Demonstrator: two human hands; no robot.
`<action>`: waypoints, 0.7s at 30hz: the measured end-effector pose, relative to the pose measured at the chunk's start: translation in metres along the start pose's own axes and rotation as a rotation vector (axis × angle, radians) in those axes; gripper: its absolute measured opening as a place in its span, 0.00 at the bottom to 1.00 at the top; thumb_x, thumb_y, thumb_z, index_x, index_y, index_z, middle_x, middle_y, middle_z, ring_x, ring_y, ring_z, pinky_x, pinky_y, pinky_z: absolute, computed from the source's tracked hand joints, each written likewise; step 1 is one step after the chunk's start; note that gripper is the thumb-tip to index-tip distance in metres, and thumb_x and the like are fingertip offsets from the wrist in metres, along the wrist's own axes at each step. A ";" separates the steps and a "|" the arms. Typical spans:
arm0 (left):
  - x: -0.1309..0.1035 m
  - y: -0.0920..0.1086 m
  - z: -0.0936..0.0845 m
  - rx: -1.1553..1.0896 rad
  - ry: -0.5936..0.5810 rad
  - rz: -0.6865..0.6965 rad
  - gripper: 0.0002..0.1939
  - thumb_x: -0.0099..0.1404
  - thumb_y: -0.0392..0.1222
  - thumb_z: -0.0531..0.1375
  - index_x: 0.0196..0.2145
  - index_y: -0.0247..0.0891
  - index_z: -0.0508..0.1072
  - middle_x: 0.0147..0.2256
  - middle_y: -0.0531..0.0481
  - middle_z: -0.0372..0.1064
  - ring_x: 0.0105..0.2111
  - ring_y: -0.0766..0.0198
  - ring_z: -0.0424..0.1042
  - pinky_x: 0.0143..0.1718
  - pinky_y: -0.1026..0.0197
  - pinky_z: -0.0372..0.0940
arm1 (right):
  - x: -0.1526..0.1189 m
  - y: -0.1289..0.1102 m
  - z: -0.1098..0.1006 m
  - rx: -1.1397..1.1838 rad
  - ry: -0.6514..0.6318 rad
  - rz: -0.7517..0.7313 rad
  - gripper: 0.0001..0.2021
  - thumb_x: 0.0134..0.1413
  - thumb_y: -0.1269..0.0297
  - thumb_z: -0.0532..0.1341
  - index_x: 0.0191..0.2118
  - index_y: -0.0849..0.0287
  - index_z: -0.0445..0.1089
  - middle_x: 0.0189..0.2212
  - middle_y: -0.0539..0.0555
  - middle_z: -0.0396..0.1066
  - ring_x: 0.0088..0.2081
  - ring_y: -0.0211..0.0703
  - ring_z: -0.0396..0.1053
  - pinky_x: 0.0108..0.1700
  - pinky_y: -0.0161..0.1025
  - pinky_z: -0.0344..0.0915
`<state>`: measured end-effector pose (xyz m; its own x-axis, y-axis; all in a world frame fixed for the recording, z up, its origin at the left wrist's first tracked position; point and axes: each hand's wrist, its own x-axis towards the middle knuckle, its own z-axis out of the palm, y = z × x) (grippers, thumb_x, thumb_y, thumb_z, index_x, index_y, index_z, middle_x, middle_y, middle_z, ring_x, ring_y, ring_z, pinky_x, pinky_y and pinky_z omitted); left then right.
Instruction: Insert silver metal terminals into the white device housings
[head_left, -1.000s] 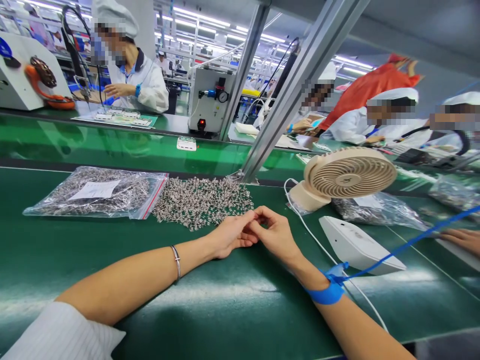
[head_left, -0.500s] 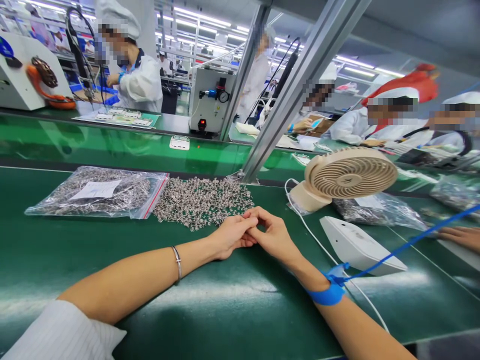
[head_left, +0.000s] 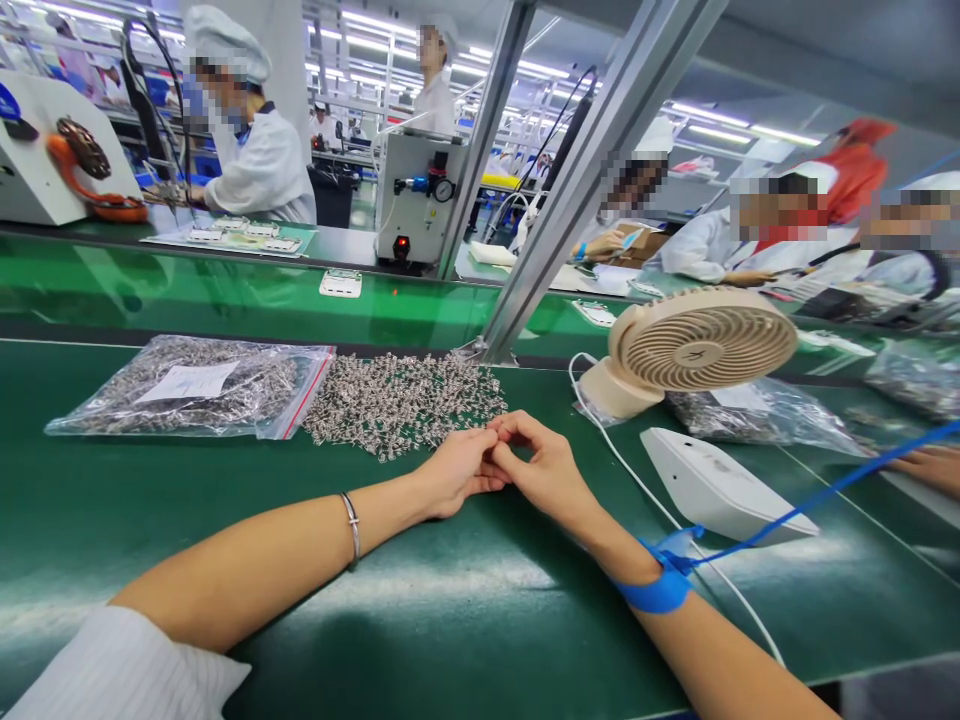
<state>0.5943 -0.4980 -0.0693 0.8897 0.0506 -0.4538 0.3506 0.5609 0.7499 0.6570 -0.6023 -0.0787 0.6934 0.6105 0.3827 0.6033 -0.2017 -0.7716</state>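
My left hand [head_left: 459, 472] and my right hand [head_left: 541, 462] meet fingertip to fingertip just above the green work surface [head_left: 420, 620]. Both are closed in a pinch; whatever lies between the fingers is too small or too hidden to make out. Right behind them spreads a heap of small silvery metal parts [head_left: 401, 400]. To its left lies a clear zip bag [head_left: 199, 385] full of similar parts, with a white label. A metal bangle circles my left wrist, and a blue wrist strap [head_left: 656, 585] with a blue cord is on my right.
A beige fan [head_left: 697, 345] with a white cable stands right of my hands, near a white wedge-shaped box [head_left: 720, 485]. A metal post [head_left: 592, 190] rises behind the heap. Beyond, a green conveyor [head_left: 247, 300] carries white boards. Several people work across it; another person's hand shows at far right.
My hands stay together, with the fingers shifting slightly. Across the line, the person at left has lowered an arm, and a standing person has moved left. A white board on the conveyor has slid left.
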 end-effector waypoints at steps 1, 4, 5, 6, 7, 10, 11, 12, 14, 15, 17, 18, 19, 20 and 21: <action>0.000 0.000 0.000 -0.001 -0.002 0.001 0.10 0.67 0.40 0.52 0.31 0.32 0.66 0.23 0.56 0.61 0.21 0.73 0.61 0.28 0.66 0.61 | 0.000 0.000 0.000 -0.013 -0.001 0.000 0.05 0.44 0.70 0.56 0.23 0.56 0.59 0.27 0.50 0.67 0.31 0.39 0.65 0.36 0.38 0.63; 0.001 0.000 -0.001 -0.001 -0.007 0.002 0.11 0.67 0.41 0.52 0.30 0.33 0.66 0.23 0.56 0.61 0.22 0.72 0.62 0.27 0.66 0.61 | 0.000 0.002 -0.001 -0.029 0.012 0.003 0.05 0.44 0.70 0.56 0.23 0.56 0.58 0.27 0.50 0.67 0.31 0.39 0.65 0.36 0.38 0.63; 0.001 0.000 -0.001 0.000 -0.006 0.003 0.11 0.67 0.41 0.52 0.30 0.33 0.66 0.22 0.56 0.61 0.22 0.72 0.62 0.27 0.66 0.61 | 0.000 0.003 -0.001 -0.028 0.017 0.006 0.05 0.45 0.70 0.56 0.23 0.56 0.58 0.27 0.51 0.67 0.31 0.39 0.65 0.37 0.38 0.63; 0.001 0.000 -0.001 0.001 -0.004 0.004 0.11 0.67 0.41 0.52 0.30 0.33 0.66 0.22 0.56 0.61 0.22 0.72 0.62 0.27 0.66 0.61 | 0.000 0.003 -0.002 -0.027 0.022 0.007 0.06 0.45 0.69 0.56 0.22 0.56 0.58 0.28 0.51 0.67 0.31 0.39 0.65 0.37 0.38 0.63; 0.000 0.000 -0.001 0.002 -0.002 0.005 0.11 0.67 0.41 0.52 0.30 0.33 0.65 0.22 0.56 0.61 0.22 0.72 0.62 0.27 0.66 0.61 | 0.001 0.004 -0.002 -0.024 0.025 0.007 0.06 0.45 0.69 0.56 0.22 0.56 0.58 0.28 0.51 0.67 0.31 0.39 0.65 0.37 0.38 0.63; 0.000 -0.001 0.000 0.001 0.008 0.014 0.10 0.67 0.41 0.52 0.30 0.33 0.65 0.22 0.57 0.60 0.22 0.72 0.62 0.26 0.66 0.61 | 0.001 0.004 -0.002 -0.008 0.003 0.006 0.05 0.45 0.68 0.56 0.22 0.57 0.59 0.27 0.51 0.68 0.30 0.39 0.65 0.35 0.38 0.63; 0.000 -0.001 0.000 -0.001 0.013 0.016 0.10 0.67 0.41 0.52 0.30 0.33 0.65 0.22 0.57 0.60 0.21 0.73 0.62 0.26 0.66 0.61 | 0.001 0.003 -0.002 0.001 -0.008 0.005 0.05 0.45 0.69 0.56 0.22 0.57 0.59 0.27 0.51 0.68 0.30 0.39 0.65 0.35 0.38 0.63; 0.000 -0.001 0.000 -0.002 0.018 0.018 0.10 0.67 0.40 0.52 0.30 0.33 0.65 0.22 0.57 0.60 0.21 0.73 0.61 0.26 0.67 0.61 | 0.001 0.002 -0.001 0.010 -0.018 0.005 0.05 0.45 0.69 0.56 0.22 0.57 0.59 0.26 0.51 0.67 0.30 0.39 0.65 0.35 0.38 0.63; 0.000 -0.001 0.000 -0.006 0.025 0.020 0.10 0.67 0.40 0.52 0.31 0.32 0.65 0.22 0.57 0.59 0.21 0.73 0.61 0.26 0.67 0.61 | 0.001 0.001 -0.001 0.023 -0.034 0.003 0.05 0.45 0.69 0.56 0.22 0.57 0.60 0.26 0.51 0.67 0.30 0.39 0.65 0.35 0.38 0.63; 0.000 -0.001 0.000 -0.006 0.026 0.020 0.09 0.67 0.40 0.52 0.31 0.32 0.65 0.22 0.57 0.59 0.21 0.73 0.61 0.26 0.67 0.61 | 0.001 0.000 -0.001 0.027 -0.040 0.000 0.05 0.44 0.69 0.56 0.22 0.57 0.60 0.26 0.50 0.67 0.30 0.39 0.65 0.35 0.37 0.63; 0.000 -0.001 0.001 -0.008 0.027 0.019 0.09 0.67 0.39 0.52 0.31 0.32 0.65 0.22 0.57 0.60 0.21 0.73 0.61 0.26 0.67 0.61 | 0.001 -0.002 -0.002 0.030 -0.044 -0.004 0.05 0.44 0.70 0.56 0.22 0.57 0.60 0.26 0.50 0.67 0.31 0.39 0.65 0.35 0.37 0.63; 0.000 -0.001 0.001 -0.007 0.028 0.019 0.09 0.67 0.39 0.52 0.31 0.32 0.65 0.22 0.57 0.60 0.21 0.73 0.61 0.26 0.67 0.61 | 0.002 -0.002 -0.002 0.031 -0.044 -0.007 0.05 0.44 0.69 0.56 0.22 0.57 0.60 0.26 0.51 0.67 0.31 0.39 0.65 0.35 0.38 0.63; 0.000 -0.001 0.001 -0.007 0.028 0.018 0.09 0.67 0.39 0.52 0.31 0.32 0.65 0.22 0.57 0.60 0.21 0.73 0.61 0.26 0.67 0.61 | 0.002 -0.003 -0.002 0.032 -0.044 -0.009 0.05 0.44 0.69 0.56 0.22 0.57 0.60 0.27 0.51 0.68 0.31 0.39 0.65 0.35 0.38 0.63; 0.000 -0.001 0.001 -0.006 0.029 0.017 0.09 0.67 0.40 0.52 0.31 0.32 0.65 0.22 0.57 0.60 0.21 0.73 0.61 0.26 0.67 0.61 | 0.002 -0.003 -0.003 0.033 -0.044 -0.008 0.05 0.45 0.69 0.56 0.22 0.57 0.61 0.27 0.51 0.68 0.31 0.39 0.65 0.36 0.38 0.63; 0.000 0.000 0.001 -0.004 0.030 0.016 0.09 0.67 0.40 0.52 0.31 0.32 0.66 0.22 0.57 0.60 0.21 0.73 0.61 0.26 0.67 0.61 | 0.002 -0.003 -0.003 0.033 -0.043 -0.006 0.05 0.45 0.69 0.56 0.22 0.57 0.61 0.27 0.51 0.68 0.31 0.40 0.66 0.36 0.38 0.63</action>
<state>0.5946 -0.4989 -0.0691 0.8861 0.0841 -0.4557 0.3350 0.5632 0.7553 0.6579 -0.6029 -0.0744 0.6722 0.6438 0.3656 0.5932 -0.1728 -0.7863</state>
